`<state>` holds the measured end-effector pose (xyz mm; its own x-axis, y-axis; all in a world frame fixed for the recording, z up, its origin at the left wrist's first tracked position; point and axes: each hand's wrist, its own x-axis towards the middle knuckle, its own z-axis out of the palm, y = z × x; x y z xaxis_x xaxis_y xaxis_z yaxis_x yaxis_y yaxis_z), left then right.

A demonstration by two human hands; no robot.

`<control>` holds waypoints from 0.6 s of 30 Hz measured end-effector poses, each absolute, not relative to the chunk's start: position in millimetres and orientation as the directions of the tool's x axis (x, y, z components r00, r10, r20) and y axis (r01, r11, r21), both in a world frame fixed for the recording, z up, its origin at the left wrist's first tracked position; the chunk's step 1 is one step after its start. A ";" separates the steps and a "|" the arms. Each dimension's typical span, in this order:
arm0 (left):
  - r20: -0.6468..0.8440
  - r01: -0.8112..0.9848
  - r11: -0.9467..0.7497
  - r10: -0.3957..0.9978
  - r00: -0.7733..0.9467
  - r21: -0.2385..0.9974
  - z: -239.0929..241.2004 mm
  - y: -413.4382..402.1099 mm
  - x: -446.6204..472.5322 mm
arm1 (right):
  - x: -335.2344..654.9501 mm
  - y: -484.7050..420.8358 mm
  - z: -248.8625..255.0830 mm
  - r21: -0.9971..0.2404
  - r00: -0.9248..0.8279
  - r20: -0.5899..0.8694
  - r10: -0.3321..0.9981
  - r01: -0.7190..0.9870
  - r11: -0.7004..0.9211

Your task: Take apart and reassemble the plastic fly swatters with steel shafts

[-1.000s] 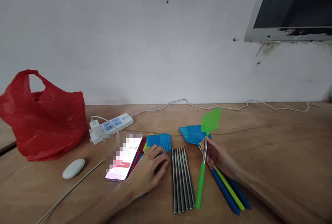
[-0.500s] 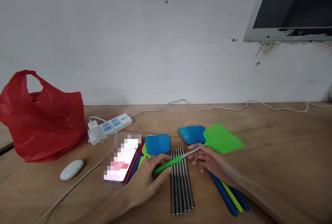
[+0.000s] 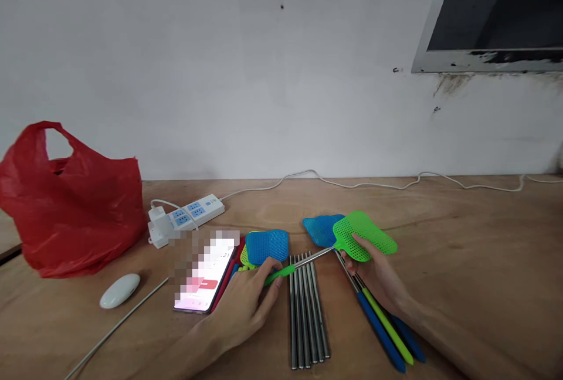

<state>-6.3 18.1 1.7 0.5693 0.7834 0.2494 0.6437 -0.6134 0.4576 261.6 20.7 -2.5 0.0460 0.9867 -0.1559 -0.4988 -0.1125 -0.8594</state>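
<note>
Head view: green swatter (image 3: 338, 244) is finger-clasped at opposite ends by left hand (image 3: 247, 302) and right hand (image 3: 375, 277), presumably for steadiness.

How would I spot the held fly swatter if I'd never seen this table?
On the wooden table, find the row of metal rods side by side. Crossing above their far ends, between the left hand and the right hand, is the green fly swatter. Its bright green mesh head sets it apart from the blue swatter heads behind it.
</note>
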 end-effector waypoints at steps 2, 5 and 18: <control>0.254 0.650 -0.622 0.778 0.574 0.436 -1.3 18.1 -5.7 | 261.2 21.0 -3.1 -0.862 0.061 -0.162 0.985 -0.495 -0.112; 0.284 0.655 -0.649 0.760 0.585 0.387 -8.2 18.5 -6.1 | 258.2 18.9 -4.0 -0.878 0.072 -0.145 0.987 -0.469 -0.095; 0.303 0.665 -0.698 0.715 0.630 0.265 -7.1 17.0 -8.4 | 268.0 25.7 1.1 -0.843 0.323 -0.106 0.940 -0.530 0.087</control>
<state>-8.4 17.0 -7.1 0.6303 0.7149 0.3026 0.6650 -0.6983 0.2646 268.0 25.7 1.1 0.3229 0.9405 -0.1062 -0.5303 0.0868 -0.8434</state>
